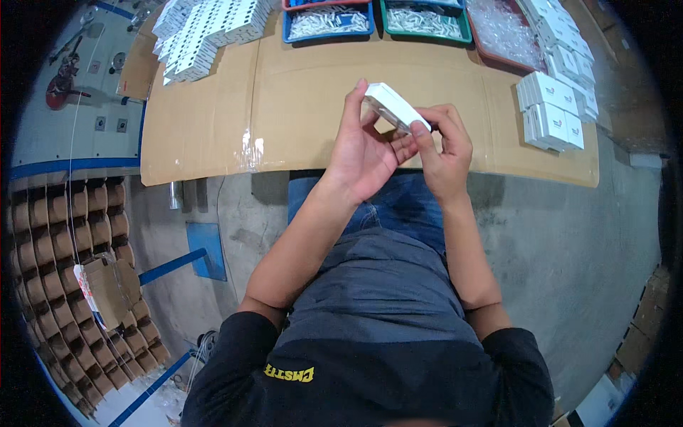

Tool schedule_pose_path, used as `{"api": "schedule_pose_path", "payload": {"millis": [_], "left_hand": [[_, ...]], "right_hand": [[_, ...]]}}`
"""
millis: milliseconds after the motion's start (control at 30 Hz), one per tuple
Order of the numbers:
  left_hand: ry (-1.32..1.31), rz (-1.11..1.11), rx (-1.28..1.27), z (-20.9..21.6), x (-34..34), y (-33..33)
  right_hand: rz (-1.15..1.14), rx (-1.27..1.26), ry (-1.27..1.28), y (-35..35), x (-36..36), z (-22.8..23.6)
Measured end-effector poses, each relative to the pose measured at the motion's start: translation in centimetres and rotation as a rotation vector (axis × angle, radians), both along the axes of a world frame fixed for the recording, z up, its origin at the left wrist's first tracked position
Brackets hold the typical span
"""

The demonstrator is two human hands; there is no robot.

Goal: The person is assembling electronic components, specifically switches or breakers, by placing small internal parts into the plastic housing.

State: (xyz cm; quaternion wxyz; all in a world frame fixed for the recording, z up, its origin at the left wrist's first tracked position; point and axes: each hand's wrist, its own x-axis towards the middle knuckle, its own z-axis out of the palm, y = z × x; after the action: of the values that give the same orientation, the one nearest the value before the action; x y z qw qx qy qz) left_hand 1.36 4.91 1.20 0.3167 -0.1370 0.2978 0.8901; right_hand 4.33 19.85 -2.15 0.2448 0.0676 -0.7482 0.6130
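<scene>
A small white box is held up in front of me, tilted, above the near part of the table. My left hand has its thumb against the box's far left end, with its fingers curled beneath. At the other end, my right hand pinches the box between thumb and fingers. The side of the box facing me looks darker or partly see-through; what is inside cannot be made out.
Cardboard covers the table. White boxes stand stacked at far left and right. Between them are a blue tray and a green tray of small white pieces, and a red tray of clear plastic pieces. A divided cardboard rack stands lower left.
</scene>
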Motion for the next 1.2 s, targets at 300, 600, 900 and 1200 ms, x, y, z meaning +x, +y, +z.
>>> {"api": "schedule_pose_path", "payload": {"millis": [300,600,900,1200], "left_hand": [[0.288,0.011,-0.288,0.9,-0.3,-0.2],[0.180,0.069,-0.128,2.8,1.4,0.8],[0.148,-0.018,-0.265,1.2,0.4,0.5],[0.183,0.046,-0.266,2.8,-0.4,2.1]], "right_hand": [[0.179,0.083,0.069,-1.1,-0.8,3.9],[0.216,0.262,0.189,-1.7,-2.4,2.5],[0.187,0.274,0.208,-1.6,-3.3,1.8],[0.133,0.250,0.332,-0.8,-4.3,2.2]]}}
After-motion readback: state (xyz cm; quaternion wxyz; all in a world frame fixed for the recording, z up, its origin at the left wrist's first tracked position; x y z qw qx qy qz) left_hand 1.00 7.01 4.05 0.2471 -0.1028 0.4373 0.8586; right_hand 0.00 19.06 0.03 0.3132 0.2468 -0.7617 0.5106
